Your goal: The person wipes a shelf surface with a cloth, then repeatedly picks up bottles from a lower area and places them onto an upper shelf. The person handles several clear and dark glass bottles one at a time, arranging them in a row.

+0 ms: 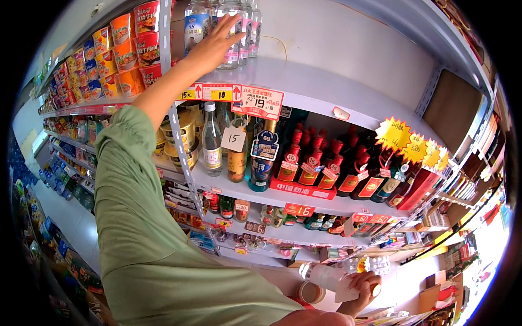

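My left hand [216, 45] is raised to the upper shelf, its fingers spread against a group of clear glass liquor bottles [231, 57] with pink labels. A similar bottle with a blue label [196, 25] stands just left of the fingers. Low at the right, my right hand [361, 291] grips a clear glass bottle [322, 275] by its neck, the bottle lying nearly level with its cap past the fingers. A white tag [346, 288] hangs at that bottle's neck. Whether the left fingers press on the bottles or only rest there, I cannot tell.
Below the upper shelf [310, 81], dark red-capped bottles [314, 167] and a clear bottle [211, 142] stand on a middle shelf with price tags. Instant noodle cups [122, 57] are stacked at the left behind a metal upright [165, 36]. A round tub [310, 292] is on the floor.
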A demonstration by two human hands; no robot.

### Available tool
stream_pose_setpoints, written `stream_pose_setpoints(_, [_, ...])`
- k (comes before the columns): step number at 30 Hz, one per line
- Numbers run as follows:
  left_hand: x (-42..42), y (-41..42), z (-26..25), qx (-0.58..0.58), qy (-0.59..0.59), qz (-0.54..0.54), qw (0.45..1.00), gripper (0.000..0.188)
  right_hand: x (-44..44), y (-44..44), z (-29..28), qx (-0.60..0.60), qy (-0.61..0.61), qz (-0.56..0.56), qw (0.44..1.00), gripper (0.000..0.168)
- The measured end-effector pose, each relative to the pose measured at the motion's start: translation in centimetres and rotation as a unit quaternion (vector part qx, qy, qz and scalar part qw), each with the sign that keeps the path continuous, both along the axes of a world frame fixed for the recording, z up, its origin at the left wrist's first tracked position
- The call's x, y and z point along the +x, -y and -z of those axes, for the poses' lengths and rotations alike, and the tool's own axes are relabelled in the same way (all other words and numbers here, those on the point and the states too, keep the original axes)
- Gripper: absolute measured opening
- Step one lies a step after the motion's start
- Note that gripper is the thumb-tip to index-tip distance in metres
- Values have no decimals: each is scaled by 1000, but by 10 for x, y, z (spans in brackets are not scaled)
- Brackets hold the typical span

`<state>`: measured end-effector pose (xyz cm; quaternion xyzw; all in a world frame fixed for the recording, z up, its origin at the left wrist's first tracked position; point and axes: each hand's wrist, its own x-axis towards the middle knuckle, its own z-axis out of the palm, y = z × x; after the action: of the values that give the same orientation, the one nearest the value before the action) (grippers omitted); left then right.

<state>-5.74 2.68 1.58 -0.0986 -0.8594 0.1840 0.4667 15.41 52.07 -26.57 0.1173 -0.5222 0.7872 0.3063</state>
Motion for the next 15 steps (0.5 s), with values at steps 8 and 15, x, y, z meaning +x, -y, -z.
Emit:
stream_pose_setpoints(8, [91,-88,23,55,54,315,946,71,-31,-11,-114,-97,-194,-241,946,23])
stream_pose_setpoints(15, [128,-154,52,145,284,467,825,104,-61,33,-235,-54,-309,-310,897,25])
